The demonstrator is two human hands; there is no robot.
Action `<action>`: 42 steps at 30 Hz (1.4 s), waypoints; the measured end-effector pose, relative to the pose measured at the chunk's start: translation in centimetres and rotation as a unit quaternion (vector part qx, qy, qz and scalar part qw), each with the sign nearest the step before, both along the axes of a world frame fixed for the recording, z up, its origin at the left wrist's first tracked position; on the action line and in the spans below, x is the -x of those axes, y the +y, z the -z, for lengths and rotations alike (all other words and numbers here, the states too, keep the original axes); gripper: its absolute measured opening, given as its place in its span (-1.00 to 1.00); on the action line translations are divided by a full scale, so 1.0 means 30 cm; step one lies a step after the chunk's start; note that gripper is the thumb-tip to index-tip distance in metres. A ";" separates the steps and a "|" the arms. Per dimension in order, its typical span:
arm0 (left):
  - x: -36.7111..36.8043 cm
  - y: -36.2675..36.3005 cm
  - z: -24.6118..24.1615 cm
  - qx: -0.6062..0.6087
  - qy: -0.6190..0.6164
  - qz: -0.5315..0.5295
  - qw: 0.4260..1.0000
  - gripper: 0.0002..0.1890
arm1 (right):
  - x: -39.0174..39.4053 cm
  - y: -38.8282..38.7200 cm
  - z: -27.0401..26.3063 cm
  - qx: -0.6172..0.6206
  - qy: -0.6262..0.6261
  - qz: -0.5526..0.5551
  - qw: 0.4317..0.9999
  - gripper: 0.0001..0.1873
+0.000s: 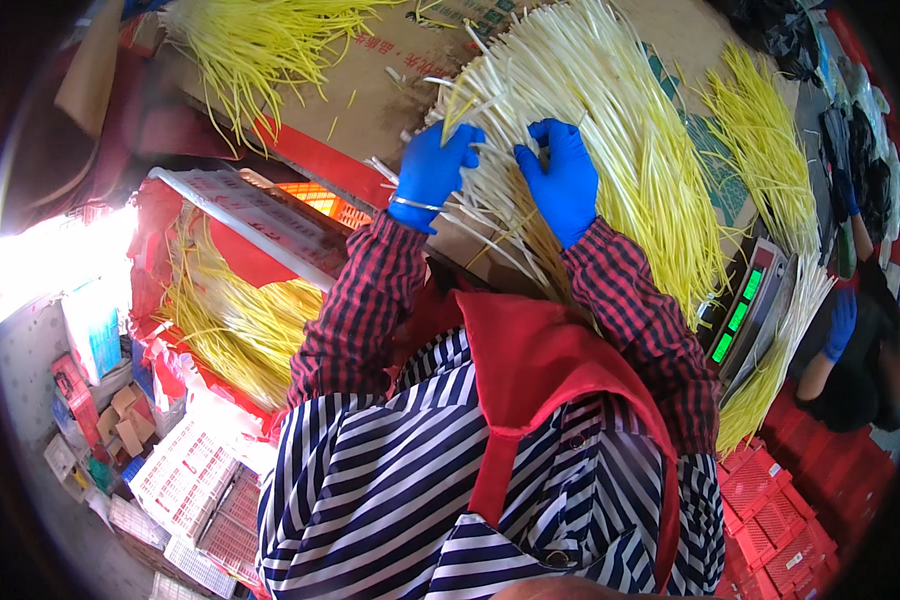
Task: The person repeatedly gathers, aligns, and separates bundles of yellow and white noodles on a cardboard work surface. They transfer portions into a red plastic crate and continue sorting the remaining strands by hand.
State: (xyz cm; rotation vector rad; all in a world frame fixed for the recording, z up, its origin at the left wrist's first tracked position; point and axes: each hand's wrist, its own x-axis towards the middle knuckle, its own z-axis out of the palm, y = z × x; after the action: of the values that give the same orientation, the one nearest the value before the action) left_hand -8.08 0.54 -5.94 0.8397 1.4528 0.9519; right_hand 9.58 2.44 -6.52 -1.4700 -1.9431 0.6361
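A large heap of blanched yellow chives [630, 150] lies before me, with pale stalks at the upper left and yellow leaves toward the lower right. My left hand [435, 169], in a blue glove with a bracelet at the wrist, is at the left edge of the heap. A short yellow chive piece [456, 112] sticks up from its fingers. To its right, my blue-gloved right hand [562, 180] hovers over or rests on the pale stalks, thumb and fingers curled. Whether it grips a stalk is hidden. Loose white stalks [506, 217] fan out between the hands.
Cardboard [307, 112] covers the table. More chives [262, 45] lie at upper left; another bunch [765, 150] is at right. A lit digital scale [739, 307] bears chives. A red-lined container [232, 330] holds more. Crates [776, 517] stand below; a co-worker's gloved hand [841, 322] is at right.
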 end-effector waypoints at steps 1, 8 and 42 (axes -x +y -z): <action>0.014 -0.006 0.010 0.019 0.030 -0.007 0.999 -0.74 | 0.000 0.002 0.002 -0.010 0.009 0.000 1.000 -0.71; 0.060 -0.047 0.025 -0.044 0.113 -0.036 0.992 -0.72 | 0.008 0.011 0.021 -0.043 -0.008 0.013 0.999 -0.73; 0.045 -0.200 0.115 0.239 -0.239 0.027 0.941 -0.88 | -0.325 -0.298 -0.007 -0.119 -0.388 -0.225 0.886 -0.38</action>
State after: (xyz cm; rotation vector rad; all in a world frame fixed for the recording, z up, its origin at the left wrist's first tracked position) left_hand -9.44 -5.47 -9.40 0.2593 1.1529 0.6565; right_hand 19.34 -6.49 -6.30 -1.2073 -2.9022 -0.0672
